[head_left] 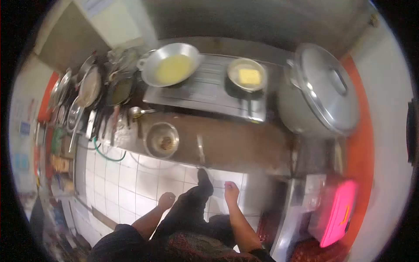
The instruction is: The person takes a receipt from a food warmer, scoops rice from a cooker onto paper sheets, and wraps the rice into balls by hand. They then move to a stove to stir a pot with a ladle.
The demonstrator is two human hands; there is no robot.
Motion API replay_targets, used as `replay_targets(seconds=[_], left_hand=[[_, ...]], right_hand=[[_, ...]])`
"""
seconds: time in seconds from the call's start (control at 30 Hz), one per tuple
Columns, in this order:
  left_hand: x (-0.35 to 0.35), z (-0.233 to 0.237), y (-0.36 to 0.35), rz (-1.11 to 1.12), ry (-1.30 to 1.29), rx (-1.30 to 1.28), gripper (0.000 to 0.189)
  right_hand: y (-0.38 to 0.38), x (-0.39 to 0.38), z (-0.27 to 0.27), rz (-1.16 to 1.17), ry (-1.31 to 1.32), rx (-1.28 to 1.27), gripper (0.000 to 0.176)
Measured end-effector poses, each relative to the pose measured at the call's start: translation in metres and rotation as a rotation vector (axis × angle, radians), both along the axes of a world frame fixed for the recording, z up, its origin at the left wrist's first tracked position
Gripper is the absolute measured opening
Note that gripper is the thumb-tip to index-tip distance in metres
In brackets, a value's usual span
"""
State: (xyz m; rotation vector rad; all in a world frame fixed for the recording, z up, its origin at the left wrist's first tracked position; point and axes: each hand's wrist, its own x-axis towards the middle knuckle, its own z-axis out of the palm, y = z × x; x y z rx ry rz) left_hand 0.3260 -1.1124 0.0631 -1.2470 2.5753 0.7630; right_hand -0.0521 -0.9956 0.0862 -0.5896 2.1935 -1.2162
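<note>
My left hand (166, 200) hangs low over the white tiled floor, fingers curled, with no object showing in it. To its right, my right hand (231, 192) is closed around something small and pink that I cannot make out. Both hands are below the counter's front edge and touch nothing on it. On the steel stove (203, 83) stand a wide two-handled pan (150, 65) with yellow liquid and a small pan (232, 79) with a yellow block (249, 77). A metal bowl (150, 142) with brown bits and a metal utensil (200, 148) lie on the counter (244, 139).
A big lidded pot (301, 105) stands right of the stove. Several pans (90, 86) and a ladle (136, 112) crowd the left. A green hose (109, 158) hangs there. At lower right is a container with a bright pink lid (339, 214).
</note>
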Motion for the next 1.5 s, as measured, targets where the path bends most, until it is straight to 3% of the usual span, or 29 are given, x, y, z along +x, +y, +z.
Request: replay_targets(seconds=[0.03, 0.13, 0.23, 0.3, 0.33, 0.37, 0.4, 0.43, 0.5, 0.57, 0.67, 0.73, 0.77, 0.8, 0.87, 0.9, 0.93, 1.07, 1.13, 1.23, 1.27, 1.33, 1.37, 1.4, 1.5], left_hand=[[0.036, -0.020, -0.007, -0.031, -0.006, -0.013, 0.014], [0.101, -0.029, -0.022, 0.439, 0.375, 0.093, 0.009], [0.117, -0.031, -0.093, 0.397, 0.068, -0.385, 0.011], [0.090, -0.005, -0.171, 0.611, 0.218, -0.387, 0.015], [0.079, -0.004, -0.215, 0.525, 0.420, -0.581, 0.021], [0.009, 0.115, -0.258, 1.141, 0.597, 0.018, 0.025], [0.008, 0.066, -0.295, 1.191, 0.875, 0.044, 0.028], [-0.016, 0.092, -0.332, 1.113, 0.677, -0.023, 0.027], [-0.034, 0.031, -0.401, 1.185, 0.962, 0.142, 0.031], [-0.065, 0.017, -0.449, 1.368, 0.860, 0.259, 0.036], [-0.085, 0.006, -0.493, 1.492, 0.366, 0.195, 0.035], [-0.087, -0.067, -0.513, 1.555, 0.303, 0.034, 0.031], [-0.086, -0.071, -0.516, 1.745, 0.512, 0.149, 0.034], [-0.070, -0.089, -0.515, 1.545, 0.314, 0.045, 0.032], [-0.104, 0.009, -0.512, 1.989, 0.553, 0.218, 0.033], [-0.093, -0.037, -0.522, 1.882, 0.402, 0.071, 0.037], [-0.089, -0.048, -0.527, 1.926, 0.409, 0.070, 0.036], [-0.080, -0.088, -0.536, 2.084, 1.132, 0.306, 0.035], [-0.073, -0.098, -0.543, 2.115, 1.307, 0.336, 0.036], [-0.077, -0.028, -0.524, 2.077, 0.915, 0.191, 0.035], [-0.079, -0.007, -0.518, 2.012, 0.763, 0.128, 0.032], [-0.063, -0.041, -0.521, 1.838, 1.069, 0.139, 0.030], [-0.052, -0.057, -0.521, 1.745, 1.211, 0.142, 0.030], [-0.042, -0.050, -0.519, 1.657, 1.115, 0.227, 0.027], [-0.019, -0.069, -0.503, 1.622, 1.322, 0.201, 0.023]], right_hand=[[-0.036, 0.006, 0.003, 0.031, -0.029, -0.002, 0.011], [-0.125, 0.032, 0.007, 0.132, -0.108, 0.003, 0.012], [-0.165, 0.053, -0.013, 0.222, -0.058, -0.094, 0.013], [-0.178, 0.060, -0.008, 0.274, -0.088, -0.055, 0.014], [-0.176, 0.061, -0.012, 0.301, -0.059, -0.026, 0.014], [-0.173, 0.060, -0.017, 0.327, -0.032, 0.005, 0.015], [-0.170, 0.056, -0.010, 0.343, -0.046, 0.003, 0.015], [-0.164, 0.050, 0.004, 0.358, -0.061, 0.003, 0.015], [-0.148, 0.036, 0.030, 0.371, -0.055, 0.088, 0.015], [-0.124, 0.015, 0.025, 0.308, -0.078, 0.167, 0.014], [-0.062, -0.031, 0.005, 0.170, -0.227, 0.092, 0.012], [-0.029, -0.054, 0.017, 0.173, -0.002, 0.337, 0.011], [0.009, -0.067, -0.001, 0.192, 0.157, 0.311, 0.011], [0.054, -0.081, -0.031, 0.204, 0.316, 0.292, 0.012], [0.077, -0.088, -0.025, 0.037, 0.302, 0.333, 0.013], [0.078, -0.080, 0.011, -0.137, 0.123, 0.376, 0.013], [0.080, -0.072, 0.029, -0.301, -0.065, 0.409, 0.013], [0.120, -0.097, -0.006, -0.078, 0.147, 0.534, 0.017], [0.119, -0.102, -0.030, -0.005, 0.256, 0.481, 0.018], [0.058, -0.102, -0.003, -0.005, 0.077, 0.580, 0.020], [0.040, -0.100, 0.007, -0.039, -0.001, 0.482, 0.021], [-0.001, -0.096, 0.025, -0.097, -0.155, 0.283, 0.022], [-0.021, -0.095, 0.032, -0.024, -0.070, 0.291, 0.022], [-0.038, -0.094, 0.037, 0.051, 0.013, 0.302, 0.022], [-0.081, -0.091, 0.058, 0.193, 0.054, 0.328, 0.022]])
